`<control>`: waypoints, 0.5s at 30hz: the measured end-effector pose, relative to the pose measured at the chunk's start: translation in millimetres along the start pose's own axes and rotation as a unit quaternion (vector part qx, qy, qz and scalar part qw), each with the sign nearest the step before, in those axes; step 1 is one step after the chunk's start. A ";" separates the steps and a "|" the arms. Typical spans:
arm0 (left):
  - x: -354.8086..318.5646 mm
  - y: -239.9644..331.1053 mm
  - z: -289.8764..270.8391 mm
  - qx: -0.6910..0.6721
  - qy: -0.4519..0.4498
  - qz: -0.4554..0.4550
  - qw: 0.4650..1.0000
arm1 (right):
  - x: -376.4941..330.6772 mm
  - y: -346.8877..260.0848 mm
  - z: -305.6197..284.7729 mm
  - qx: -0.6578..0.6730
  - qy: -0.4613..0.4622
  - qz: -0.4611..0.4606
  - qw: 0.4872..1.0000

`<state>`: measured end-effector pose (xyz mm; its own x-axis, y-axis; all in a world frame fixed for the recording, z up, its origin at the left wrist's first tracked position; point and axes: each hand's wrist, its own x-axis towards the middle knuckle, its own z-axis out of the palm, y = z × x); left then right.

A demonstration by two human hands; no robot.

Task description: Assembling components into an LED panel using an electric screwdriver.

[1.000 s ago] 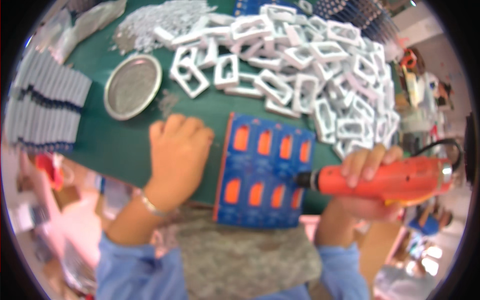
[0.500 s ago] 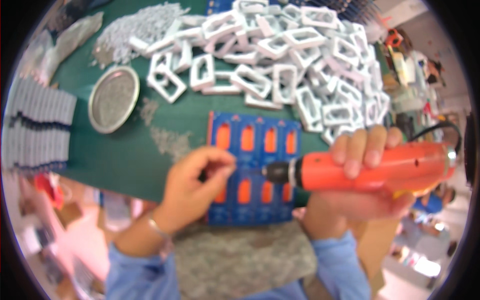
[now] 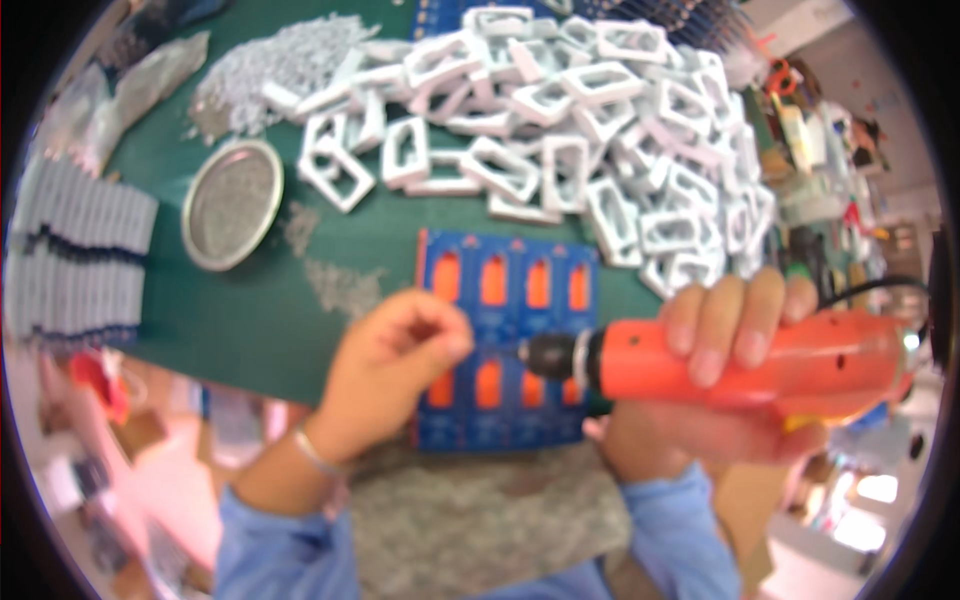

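Note:
A blue panel (image 3: 500, 435) with two rows of orange oblong slots lies at the near edge of the green table. Over its left side is my left hand (image 3: 390, 355), thumb and forefinger pinched together; whatever may be between them is too small to make out. My right hand (image 3: 738, 325) wraps round an orange electric screwdriver (image 3: 640, 362), held level above the panel's right side. Its black chuck (image 3: 550, 355) points left toward my left fingertips, and a thin bit sticks out, blurred. A black cord (image 3: 875, 285) runs from its back end.
White rectangular frames (image 3: 500, 165) lie heaped across the far side. Left of them are a pile of small pale pieces (image 3: 285, 70), a round metal dish (image 3: 233, 205) and scattered tiny parts (image 3: 342, 285). Stacked grey-white pieces (image 3: 85, 260) stand at the far left.
The screwdriver's back end has come slightly nearer to me, and its chuck has shifted a little left. My left hand keeps its pinch in nearly the same place.

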<state>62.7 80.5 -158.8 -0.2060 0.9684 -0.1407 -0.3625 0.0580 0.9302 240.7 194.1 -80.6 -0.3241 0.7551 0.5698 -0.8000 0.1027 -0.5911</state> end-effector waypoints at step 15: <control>2.2 0.5 9.7 -0.224 0.004 -0.137 0.965 | -0.1 -1.1 2.5 0.014 0.023 -0.005 1.000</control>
<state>70.9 85.0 -155.3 -0.0540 0.9295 -0.3647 -0.7599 0.1987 0.6189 240.4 192.3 -78.7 -0.2928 0.7827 0.5493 -0.8171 0.0935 -0.5688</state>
